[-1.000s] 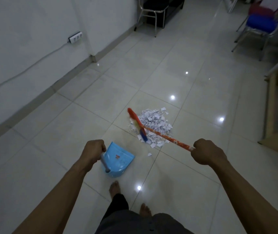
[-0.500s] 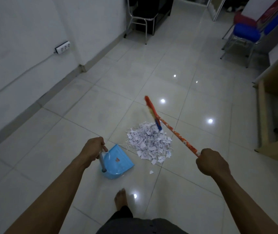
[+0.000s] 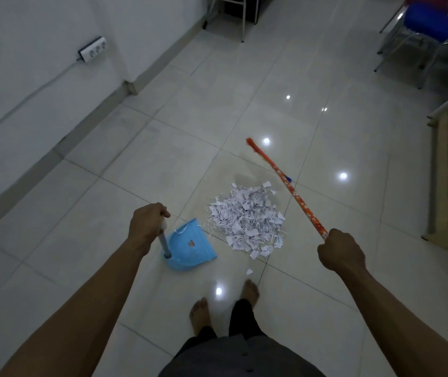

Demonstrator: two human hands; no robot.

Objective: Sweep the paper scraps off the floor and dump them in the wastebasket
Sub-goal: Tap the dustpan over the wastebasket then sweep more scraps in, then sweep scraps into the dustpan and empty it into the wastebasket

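Broom [image 3: 293, 194] stood beyond the heaped paper scraps [image 3: 247, 216], with the dustpan [image 3: 190, 244] just beside them.
The right hand [image 3: 341, 253] clenched the stiff broom handle's end and the left hand [image 3: 146, 227] wrapped the dustpan's upright handle. The scraps lay on the floor [image 3: 326, 281], seemingly feather-light and apt to scatter.

I see a floor [image 3: 163, 148] of glossy pale tiles, with ceiling lights mirrored in it as bright spots. A heap of white paper scraps [image 3: 247, 217] lies near the middle. A blue dustpan [image 3: 190, 246] sits just left of it, with a few shreds at its far edge. One stray scrap [image 3: 249, 272] lies apart from the heap, just ahead of two bare feet [image 3: 250, 291].
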